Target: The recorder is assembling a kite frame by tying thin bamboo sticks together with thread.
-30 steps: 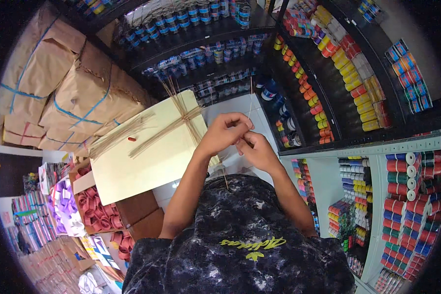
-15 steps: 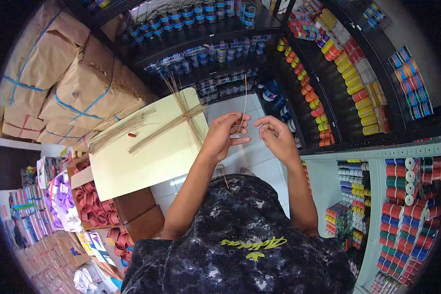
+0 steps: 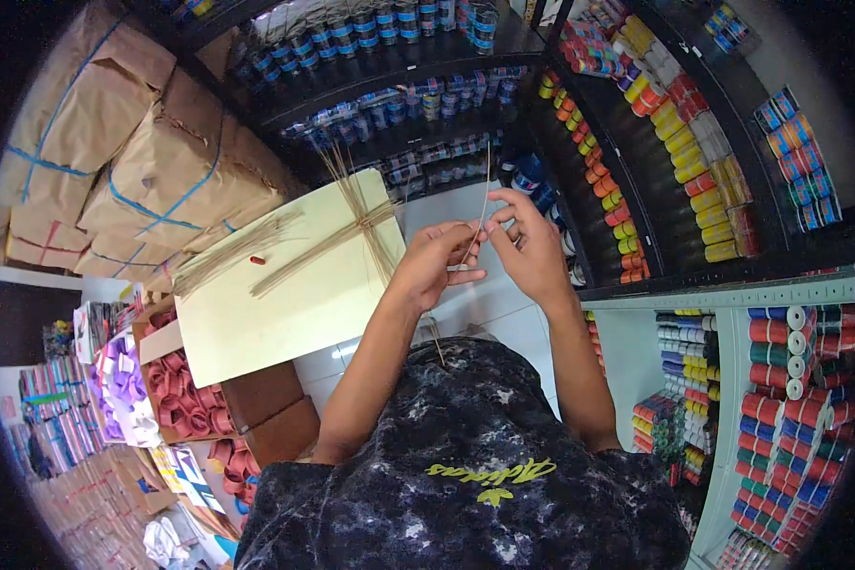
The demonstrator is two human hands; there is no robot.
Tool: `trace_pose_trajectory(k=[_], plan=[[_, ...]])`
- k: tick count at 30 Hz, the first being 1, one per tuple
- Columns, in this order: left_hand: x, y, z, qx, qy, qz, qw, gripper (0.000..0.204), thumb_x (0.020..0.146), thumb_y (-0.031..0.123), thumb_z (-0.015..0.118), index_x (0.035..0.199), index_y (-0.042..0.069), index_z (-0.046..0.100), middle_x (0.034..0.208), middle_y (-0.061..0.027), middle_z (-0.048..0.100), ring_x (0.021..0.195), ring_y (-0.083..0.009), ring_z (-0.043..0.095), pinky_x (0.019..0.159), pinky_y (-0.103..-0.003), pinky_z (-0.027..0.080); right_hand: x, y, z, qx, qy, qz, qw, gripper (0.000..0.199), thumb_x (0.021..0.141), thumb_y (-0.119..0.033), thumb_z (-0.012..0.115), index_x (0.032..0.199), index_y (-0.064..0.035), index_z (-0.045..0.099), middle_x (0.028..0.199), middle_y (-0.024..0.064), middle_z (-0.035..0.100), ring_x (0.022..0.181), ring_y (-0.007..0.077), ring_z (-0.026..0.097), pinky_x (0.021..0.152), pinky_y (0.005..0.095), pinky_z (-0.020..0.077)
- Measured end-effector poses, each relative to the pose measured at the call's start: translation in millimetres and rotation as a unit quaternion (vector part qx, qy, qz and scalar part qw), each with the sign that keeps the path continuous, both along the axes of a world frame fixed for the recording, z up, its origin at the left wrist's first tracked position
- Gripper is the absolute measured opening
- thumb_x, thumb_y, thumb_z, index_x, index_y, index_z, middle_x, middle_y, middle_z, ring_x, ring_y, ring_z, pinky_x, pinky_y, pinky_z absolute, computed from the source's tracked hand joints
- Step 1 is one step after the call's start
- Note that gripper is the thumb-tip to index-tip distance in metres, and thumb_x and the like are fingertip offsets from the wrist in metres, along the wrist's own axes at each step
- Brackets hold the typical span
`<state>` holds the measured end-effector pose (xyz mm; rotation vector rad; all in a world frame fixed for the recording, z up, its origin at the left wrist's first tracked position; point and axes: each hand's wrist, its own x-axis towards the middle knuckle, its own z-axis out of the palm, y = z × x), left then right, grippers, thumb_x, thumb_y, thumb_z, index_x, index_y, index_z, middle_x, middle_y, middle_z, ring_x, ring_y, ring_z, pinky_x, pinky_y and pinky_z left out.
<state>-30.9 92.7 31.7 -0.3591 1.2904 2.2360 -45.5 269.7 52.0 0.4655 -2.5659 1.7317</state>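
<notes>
Change: a second ago both hands were bunched together over one knot of fibre; now they have drawn slightly apart, and a thin straw strand (image 3: 484, 204) stands up at 12 o'clock between them.
Meaning: seemingly a single strand separated out for tying.
Left hand (image 3: 435, 266): fingertips pinched on the strand, wrist bent inward.
Right hand (image 3: 532, 249): fingers closed, pinching the same strand from 3 o'clock.
Nearby: pale cardboard sheet (image 3: 285, 294) with a straw bundle (image 3: 351, 228) crossed over it, at 9 o'clock.

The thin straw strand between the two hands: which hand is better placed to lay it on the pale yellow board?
Probably the left hand. It pinches the strand low and lies right beside the board with its straw bundle. The right hand is farther away, toward the shelves.
</notes>
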Motion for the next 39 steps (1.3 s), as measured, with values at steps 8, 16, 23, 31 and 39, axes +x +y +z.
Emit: trace_pose_trajectory(k=[8, 16, 23, 31, 39], plan=[[5, 5, -5, 0.041, 0.023, 0.059, 0.997, 0.019, 0.102, 0.028, 0.060, 0.101, 0.010, 0.065, 0.086, 0.0045, 0.061, 0.076, -0.0073, 0.061, 0.077, -0.033, 0.059, 0, 1, -14, -0.065, -0.003, -0.019, 0.998, 0.043, 0.092, -0.004, 0.062, 0.134, -0.0064, 0.053, 0.103, 0.0110, 0.066, 0.069, 0.0137, 0.062, 0.060, 0.0290, 0.0492], [14, 21, -3, -0.050, 0.076, 0.106, 0.990, 0.018, 0.105, 0.024, 0.054, 0.104, 0.007, 0.061, 0.091, 0.0005, 0.061, 0.082, -0.0096, 0.062, 0.071, -0.029, 0.060, 10, -10, 9, 0.036, 0.053, 0.005, 0.998, 0.045, 0.092, -0.011, 0.063, 0.136, -0.0142, 0.059, 0.121, 0.0119, 0.049, 0.085, 0.0219, 0.059, 0.069, 0.0310, 0.0505], [21, 26, -6, -0.042, 0.106, 0.146, 0.983, 0.019, 0.106, 0.025, 0.050, 0.106, 0.007, 0.056, 0.092, -0.0009, 0.061, 0.083, -0.0101, 0.063, 0.070, -0.031, 0.061, 7, -9, -3, 0.064, 0.130, -0.007, 0.989, 0.037, 0.089, -0.007, 0.066, 0.125, -0.0133, 0.068, 0.113, 0.0063, 0.048, 0.065, 0.0105, 0.042, 0.058, 0.0271, 0.0397], [26, 29, -5, -0.088, 0.185, 0.170, 0.964, 0.022, 0.107, 0.025, 0.049, 0.107, 0.004, 0.054, 0.096, -0.0034, 0.060, 0.075, -0.0084, 0.061, 0.062, -0.027, 0.060, 10, -8, 6, 0.106, 0.107, -0.004, 0.989, 0.024, 0.089, -0.016, 0.068, 0.113, -0.0123, 0.072, 0.112, 0.0091, 0.053, 0.080, 0.0257, 0.062, 0.071, 0.0371, 0.0515], [28, 24, -11, -0.062, 0.201, 0.175, 0.962, 0.011, 0.100, 0.009, 0.056, 0.108, 0.001, 0.057, 0.098, -0.0055, 0.060, 0.071, -0.0091, 0.061, 0.057, -0.027, 0.058, 12, -6, 0, 0.077, 0.111, -0.032, 0.990, 0.017, 0.084, -0.012, 0.075, 0.100, -0.0096, 0.073, 0.114, 0.0074, 0.055, 0.080, 0.0190, 0.063, 0.065, 0.0320, 0.0518]])
